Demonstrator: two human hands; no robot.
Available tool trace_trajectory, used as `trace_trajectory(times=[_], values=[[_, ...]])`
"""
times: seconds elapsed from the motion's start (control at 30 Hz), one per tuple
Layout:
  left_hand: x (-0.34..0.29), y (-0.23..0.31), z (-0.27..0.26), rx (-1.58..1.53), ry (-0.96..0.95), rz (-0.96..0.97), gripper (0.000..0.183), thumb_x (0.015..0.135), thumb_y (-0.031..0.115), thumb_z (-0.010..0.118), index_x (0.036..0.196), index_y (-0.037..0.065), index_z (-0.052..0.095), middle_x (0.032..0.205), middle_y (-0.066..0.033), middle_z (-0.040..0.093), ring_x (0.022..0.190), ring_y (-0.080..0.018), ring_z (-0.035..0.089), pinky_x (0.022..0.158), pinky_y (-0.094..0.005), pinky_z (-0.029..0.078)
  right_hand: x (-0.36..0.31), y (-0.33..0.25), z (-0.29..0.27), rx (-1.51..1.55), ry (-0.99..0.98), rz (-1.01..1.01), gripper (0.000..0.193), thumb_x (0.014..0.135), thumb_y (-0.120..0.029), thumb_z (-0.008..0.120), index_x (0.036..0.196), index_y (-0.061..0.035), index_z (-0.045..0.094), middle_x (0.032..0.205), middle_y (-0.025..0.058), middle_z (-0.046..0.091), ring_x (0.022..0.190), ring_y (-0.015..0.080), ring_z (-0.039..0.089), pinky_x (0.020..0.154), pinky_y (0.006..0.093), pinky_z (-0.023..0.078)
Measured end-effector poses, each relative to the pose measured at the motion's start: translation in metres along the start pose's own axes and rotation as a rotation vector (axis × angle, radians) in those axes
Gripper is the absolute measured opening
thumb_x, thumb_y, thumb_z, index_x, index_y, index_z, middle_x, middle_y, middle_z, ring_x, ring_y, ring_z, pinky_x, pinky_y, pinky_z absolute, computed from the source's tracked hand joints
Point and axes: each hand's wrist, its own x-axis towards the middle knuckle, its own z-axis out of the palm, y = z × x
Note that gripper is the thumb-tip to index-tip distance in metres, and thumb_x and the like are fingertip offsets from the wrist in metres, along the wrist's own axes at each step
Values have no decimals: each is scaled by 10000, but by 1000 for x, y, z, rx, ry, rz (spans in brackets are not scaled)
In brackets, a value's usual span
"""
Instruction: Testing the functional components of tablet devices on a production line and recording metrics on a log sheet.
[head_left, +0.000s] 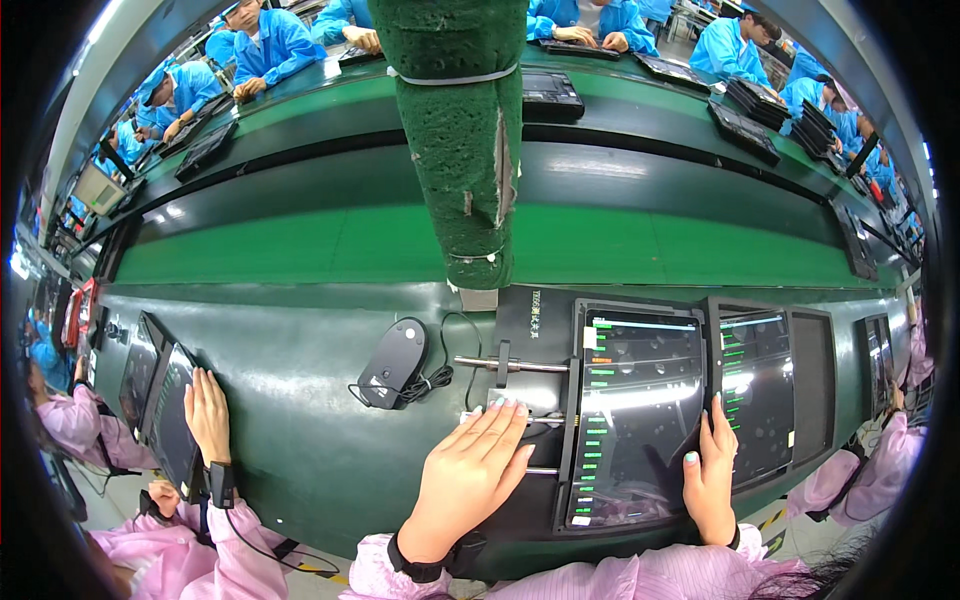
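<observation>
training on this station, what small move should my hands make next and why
Probably a gentle nudge of the flat, black rectangular glass tablet with the right hand, to check it sits square. That hand lies along the tablet's right edge, thumb by its lit face, while the left hand is at the shiny, slim metal rods left of the tablet.

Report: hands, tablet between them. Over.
Left hand over metal rods; right hand at right edge of lit tablet. Tablet lies in black frame. Mouse apart, farther left.
</observation>
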Motion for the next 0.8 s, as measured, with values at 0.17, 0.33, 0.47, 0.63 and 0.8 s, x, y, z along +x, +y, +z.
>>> trace_trajectory(times=[0.17,0.33,0.47,0.63,0.8], values=[[1,0,1,-7,24,4,319,756,137,664,1046,7,626,1063,-147,634,988,-260,619,876,-383,480,0,1,-1,15,-5,-6,641,872,-393,436,1194,161,423,1393,273,286,1220,401,346,1018,457,229],[0,-1,2,-25,34,-16,323,748,143,675,1040,14,630,1067,-140,634,997,-261,616,884,-386,477,-2,3,1,31,3,-8,626,867,-383,447,1188,155,433,1384,273,301,1216,406,348,1018,461,231],[4,-5,10,-82,106,-51,255,715,104,697,956,43,638,961,-93,648,868,-252,624,769,-351,496,6,0,-14,-34,-70,-1,595,868,-376,445,1173,134,471,1370,275,317,1208,422,349,1025,465,228],[10,-9,20,-94,186,-41,262,655,32,700,903,65,626,849,-46,612,734,-232,573,647,-326,469,34,-22,-56,-80,-111,-211,509,792,-222,576,1221,34,478,1332,218,392,1241,398,331,1026,471,251],[6,-15,12,-50,320,-67,226,690,34,668,906,69,616,851,-43,617,746,-209,587,707,-345,476,67,-59,-39,-215,-265,-562,497,768,-344,643,1173,-75,544,1302,193,418,1228,393,348,997,518,268]])
